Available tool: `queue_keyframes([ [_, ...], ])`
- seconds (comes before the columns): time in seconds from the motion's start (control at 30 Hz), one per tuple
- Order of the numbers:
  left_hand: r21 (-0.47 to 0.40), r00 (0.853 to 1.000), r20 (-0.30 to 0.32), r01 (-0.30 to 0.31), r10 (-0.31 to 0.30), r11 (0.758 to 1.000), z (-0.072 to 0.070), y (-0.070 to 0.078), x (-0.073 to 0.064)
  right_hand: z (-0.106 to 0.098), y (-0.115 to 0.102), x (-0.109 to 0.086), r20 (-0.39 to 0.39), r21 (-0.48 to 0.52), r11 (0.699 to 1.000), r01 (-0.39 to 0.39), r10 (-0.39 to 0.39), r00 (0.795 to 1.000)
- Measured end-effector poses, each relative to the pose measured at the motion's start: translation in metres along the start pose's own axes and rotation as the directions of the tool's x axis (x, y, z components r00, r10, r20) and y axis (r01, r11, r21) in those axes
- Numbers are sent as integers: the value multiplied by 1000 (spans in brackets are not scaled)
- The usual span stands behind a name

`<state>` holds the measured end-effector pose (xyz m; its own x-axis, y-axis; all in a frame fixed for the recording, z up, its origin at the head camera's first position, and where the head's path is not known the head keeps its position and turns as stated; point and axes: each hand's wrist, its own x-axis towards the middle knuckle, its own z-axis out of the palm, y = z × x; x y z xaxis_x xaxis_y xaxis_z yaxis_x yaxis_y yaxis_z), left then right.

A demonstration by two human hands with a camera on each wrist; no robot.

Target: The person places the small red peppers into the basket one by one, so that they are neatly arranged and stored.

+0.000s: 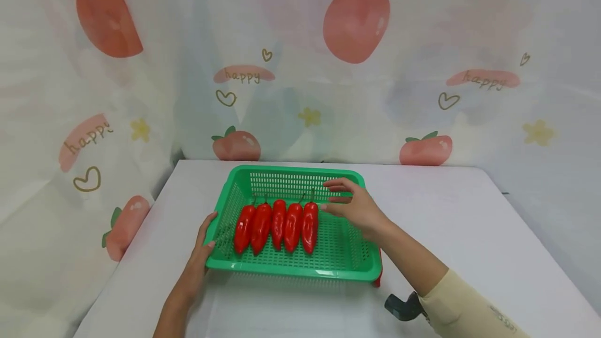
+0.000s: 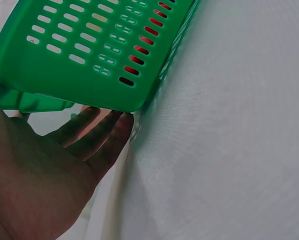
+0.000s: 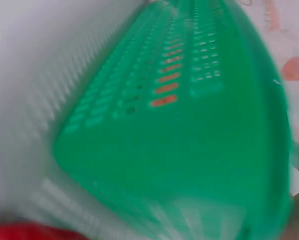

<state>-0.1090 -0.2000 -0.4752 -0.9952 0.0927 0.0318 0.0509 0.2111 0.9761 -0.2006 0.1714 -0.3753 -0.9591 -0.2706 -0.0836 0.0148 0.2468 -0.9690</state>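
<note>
A green plastic basket with slotted walls stands on the white table. Inside lie several glossy red peppers side by side, their thin stems toward the far wall. At the basket's left end my left hand holds the rim, thumb over it and fingers along the outer side; the left wrist view shows those fingertips against the wall. My right hand hovers over the basket's right half with its fingers spread and nothing in them, close to the rightmost pepper.
A red thing, mostly hidden by the basket, pokes out at its near right corner and appears blurred in the right wrist view. A black curved piece sits by the right sleeve. Patterned cloth hangs behind the table.
</note>
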Motion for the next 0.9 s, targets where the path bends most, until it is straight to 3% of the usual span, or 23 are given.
queue_keyframes([
  [0.27, -6, 1000, 5, -18, 18, 1000, 0, -1, 0, -42, -8, -28, -12, -64, 998, 20, -20, 1000],
  [0.47, 6, 1000, 8, -19, 19, 1000, -1, 1, -2, -78, -7, -51, -62, -126, 992, 8, -16, 998],
  [0.7, 5, 1000, 12, -13, 12, 1000, -1, 3, -2, -104, 21, -70, -115, -160, 986, -48, 30, 993],
  [0.9, -8, 1000, 16, -21, 21, 1000, 0, 2, -1, -100, 56, -77, -145, -106, 984, -146, 130, 981],
])
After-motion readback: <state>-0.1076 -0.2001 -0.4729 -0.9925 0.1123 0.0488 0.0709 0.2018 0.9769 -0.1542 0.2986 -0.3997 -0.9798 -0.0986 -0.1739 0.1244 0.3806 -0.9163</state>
